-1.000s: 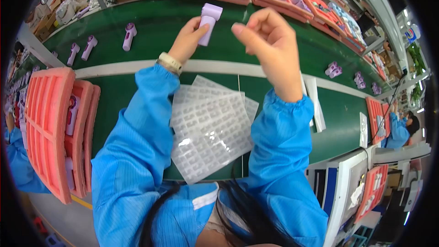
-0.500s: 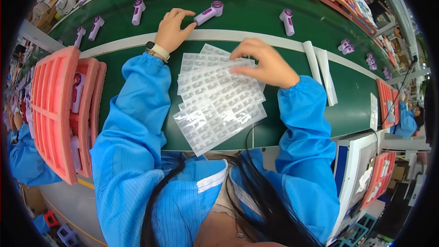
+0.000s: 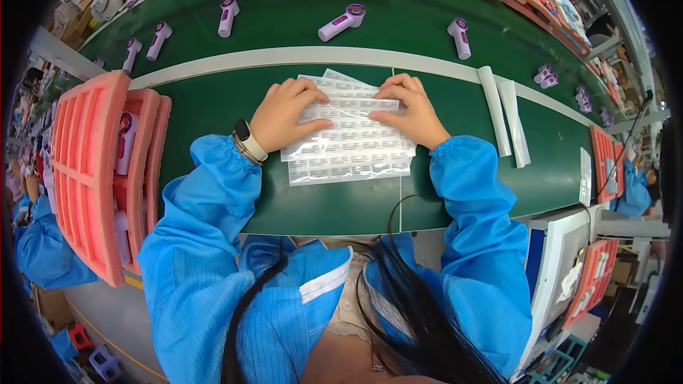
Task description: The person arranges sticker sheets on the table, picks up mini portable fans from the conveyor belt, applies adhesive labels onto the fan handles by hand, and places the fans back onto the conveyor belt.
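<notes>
So both hands are on a loose pile of label sheets (image 3: 348, 146), which lies around the middle of the green tabletop (image 3: 455, 192), up towards the back edge. The sheets are fanned a bit, with corners poking out at the top, and there's glare off the front one.

The left hand (image 3: 288, 114) is over the upper left of the pile, fingers curled and the thumb apart from them on the printed side. The right hand (image 3: 413, 110) does much the same at the upper right. Honestly can't tell if either one is pinching a sheet or just resting on it. There's a watch (image 3: 249, 144) on the left wrist.

Right of the pile, two long white strips (image 3: 496, 110) lean over the back edge. Past the white rail (image 3: 284, 55), purple gadgets (image 3: 342, 23) are spaced out along a green belt (image 3: 292, 14); the ones far right look like little clusters, but they're pretty small. Pink trays (image 3: 89, 178) stand on their sides at the left end, with a purple gadget tucked between them.
</notes>
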`<state>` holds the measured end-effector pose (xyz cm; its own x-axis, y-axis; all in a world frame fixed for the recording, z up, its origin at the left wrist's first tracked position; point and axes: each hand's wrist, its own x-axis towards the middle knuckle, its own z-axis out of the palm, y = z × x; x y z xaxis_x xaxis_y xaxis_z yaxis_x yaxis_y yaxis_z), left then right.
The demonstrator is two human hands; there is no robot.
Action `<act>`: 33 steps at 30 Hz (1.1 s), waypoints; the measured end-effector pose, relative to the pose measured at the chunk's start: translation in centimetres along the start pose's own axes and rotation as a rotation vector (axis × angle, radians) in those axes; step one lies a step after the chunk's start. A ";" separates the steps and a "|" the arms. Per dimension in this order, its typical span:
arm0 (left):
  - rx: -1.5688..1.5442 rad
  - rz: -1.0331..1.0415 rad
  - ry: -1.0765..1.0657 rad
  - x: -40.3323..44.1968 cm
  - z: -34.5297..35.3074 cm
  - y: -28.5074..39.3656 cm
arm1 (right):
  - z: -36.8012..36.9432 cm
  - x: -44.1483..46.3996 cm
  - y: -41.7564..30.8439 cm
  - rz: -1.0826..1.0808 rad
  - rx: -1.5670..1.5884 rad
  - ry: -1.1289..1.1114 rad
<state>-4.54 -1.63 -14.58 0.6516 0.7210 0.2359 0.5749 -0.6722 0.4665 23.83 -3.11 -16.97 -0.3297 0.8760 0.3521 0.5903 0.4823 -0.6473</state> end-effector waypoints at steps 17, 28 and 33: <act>-0.103 -0.023 0.208 0.0 1.6 -1.8 | 0.1 -0.4 0.1 0.285 0.495 0.028; -0.310 -0.037 0.312 0.5 1.8 -1.5 | 0.7 -0.1 0.1 0.334 0.689 0.096; -0.435 -0.106 0.334 0.7 2.2 -1.1 | 0.7 -0.1 0.2 0.378 0.673 0.108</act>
<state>-3.62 -0.72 -16.81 0.3685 0.8423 0.3933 0.3255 -0.5132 0.7942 23.48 -3.10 -17.62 -0.1015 0.9926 0.0673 0.0624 0.0738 -0.9953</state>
